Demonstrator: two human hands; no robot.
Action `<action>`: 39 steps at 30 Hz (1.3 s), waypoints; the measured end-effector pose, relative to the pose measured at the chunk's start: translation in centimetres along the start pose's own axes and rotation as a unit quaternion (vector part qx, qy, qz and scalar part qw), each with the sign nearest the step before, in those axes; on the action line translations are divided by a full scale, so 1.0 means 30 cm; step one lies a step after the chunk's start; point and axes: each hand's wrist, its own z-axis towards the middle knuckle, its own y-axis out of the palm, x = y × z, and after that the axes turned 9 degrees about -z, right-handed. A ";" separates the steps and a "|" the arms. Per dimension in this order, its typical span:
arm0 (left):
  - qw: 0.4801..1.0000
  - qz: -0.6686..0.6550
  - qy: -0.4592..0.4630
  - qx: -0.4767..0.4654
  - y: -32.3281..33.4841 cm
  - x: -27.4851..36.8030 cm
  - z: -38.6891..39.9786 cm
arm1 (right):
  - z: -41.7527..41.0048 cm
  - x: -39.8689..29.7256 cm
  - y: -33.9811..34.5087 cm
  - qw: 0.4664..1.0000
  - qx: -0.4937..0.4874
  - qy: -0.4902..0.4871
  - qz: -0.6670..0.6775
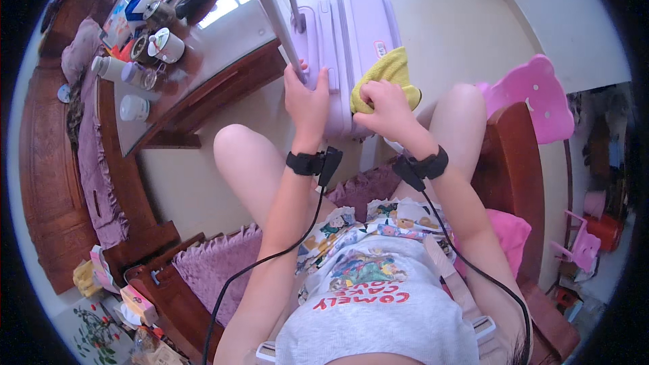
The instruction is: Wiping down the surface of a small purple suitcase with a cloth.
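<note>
A lilac hard-shell suitcase stands on the floor between my knees, its metal telescopic handle pulled out. My left hand is closed round the lower end of one handle tube, at the suitcase's upper left. In my right hand is a yellow cloth, bunched under the fingers and lying against the suitcase's right side. Just above the cloth is a small combination lock. Both wrists wear black straps with cables.
To the left, a glass-topped wooden table holds a white lidded mug, a white jar and several other containers. A pink plastic chair stands at the right, beyond a wooden armrest. Purple covers lie on the wooden seat.
</note>
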 end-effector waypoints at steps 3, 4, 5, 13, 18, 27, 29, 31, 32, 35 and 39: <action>1.000 -0.005 -0.002 -0.003 0.001 0.008 0.002 | 0.043 0.022 0.015 0.999 -0.016 0.027 0.006; 1.000 -0.009 0.001 -0.005 0.002 0.012 0.003 | 0.066 0.032 0.016 0.998 -0.037 0.046 -0.003; 1.000 -0.008 0.003 -0.010 0.007 0.004 0.004 | 0.088 0.041 0.019 0.998 -0.034 0.049 -0.001; 0.999 -0.013 0.031 0.011 0.019 -0.048 0.019 | 0.181 0.067 0.037 0.997 -0.007 0.068 -0.041; 1.000 -0.005 0.026 0.008 0.007 -0.042 0.012 | 0.064 0.047 0.052 0.997 0.064 -0.010 -0.030; 1.000 -0.001 0.008 0.003 -0.031 -0.035 0.008 | 0.361 0.065 0.073 0.983 0.055 0.129 -0.115; 1.000 -0.019 0.012 -0.006 0.001 -0.023 0.002 | 0.439 0.133 0.058 0.977 0.071 0.155 -0.129; 1.000 -0.021 0.014 -0.010 0.012 -0.018 0.005 | 0.474 0.154 0.052 0.971 0.085 0.174 -0.141; 1.000 -0.023 0.014 -0.011 0.018 -0.015 0.001 | 0.474 0.173 0.045 0.979 0.072 0.155 -0.110; 1.000 0.002 -0.007 0.006 0.003 -0.009 0.001 | 0.434 0.177 0.055 0.991 0.041 0.106 -0.064; 1.000 0.006 -0.002 0.003 -0.026 0.007 -0.003 | 0.271 0.104 0.045 0.998 0.015 0.022 -0.058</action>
